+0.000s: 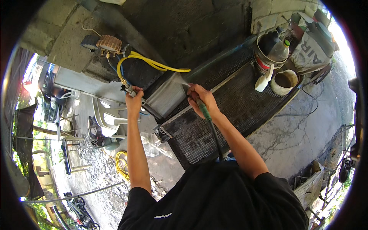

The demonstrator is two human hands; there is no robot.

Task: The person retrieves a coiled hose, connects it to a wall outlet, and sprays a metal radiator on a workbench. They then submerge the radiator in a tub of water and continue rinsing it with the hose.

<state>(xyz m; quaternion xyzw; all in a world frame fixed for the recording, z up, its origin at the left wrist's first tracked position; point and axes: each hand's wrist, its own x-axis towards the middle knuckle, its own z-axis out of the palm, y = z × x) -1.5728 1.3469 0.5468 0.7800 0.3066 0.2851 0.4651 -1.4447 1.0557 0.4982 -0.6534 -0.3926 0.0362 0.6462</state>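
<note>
My left hand (134, 99) grips a metal hose coupling (130, 91) joined to a yellow hose (143, 57). My right hand (203, 99) holds a black hose wrapped in green tape (203, 110), its tip pointing up and left. A pale mist comes from that tip towards a finned aluminium heat exchanger (164, 97), likely a car condenser or radiator. The finned core leans between my hands, at the left part of a perforated black metal bench (230, 115). Above my left hand, a gauge manifold (109, 44) hangs against the block wall, with a blue hose below it.
A bucket (263, 60) holding bottles, a white plastic piece (264, 80) and a round pot (284, 82) stand on the bench at right. Beyond them sits a printed sack (310, 50). Plastic chairs (106, 115), a yellow hose coil (122, 165) and rubble lie at left.
</note>
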